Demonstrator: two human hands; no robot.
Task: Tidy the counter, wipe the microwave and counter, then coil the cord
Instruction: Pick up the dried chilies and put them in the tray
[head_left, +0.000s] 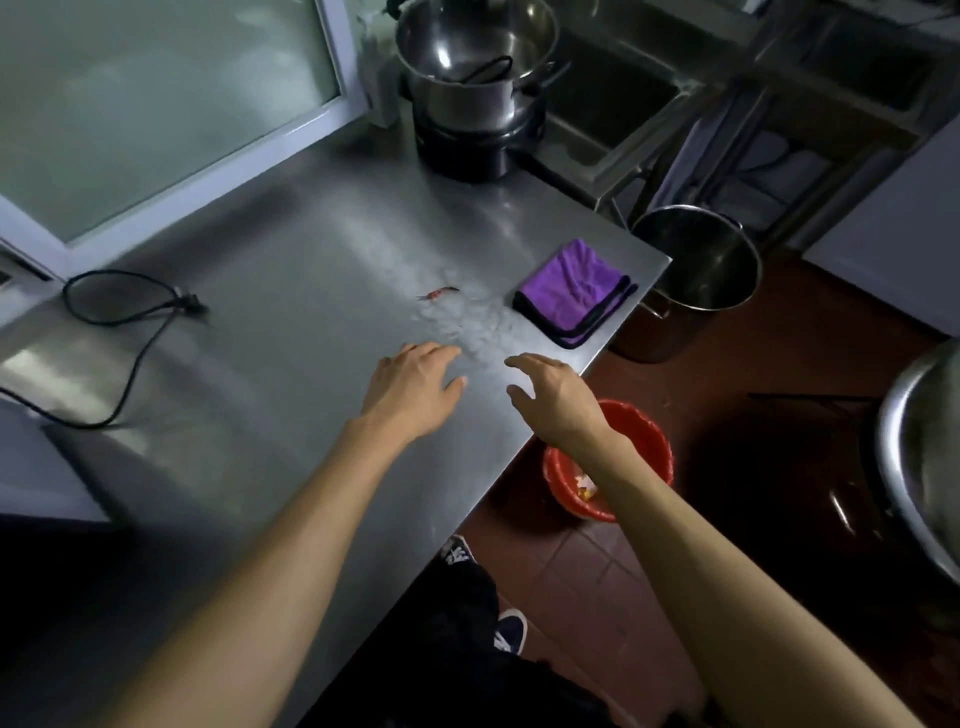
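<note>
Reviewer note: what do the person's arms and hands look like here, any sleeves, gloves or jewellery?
Both forearms are bare up to the frame edge, no sleeves visible. The left hand and right hand wear no gloves; no rings, watch or bands show. Dark clothing and dark shoes with white markings appear below.

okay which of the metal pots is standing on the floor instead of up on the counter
The big empty pot beside the counter's right corner, near the purple cloth. The other pot sits on a black burner.
</note>
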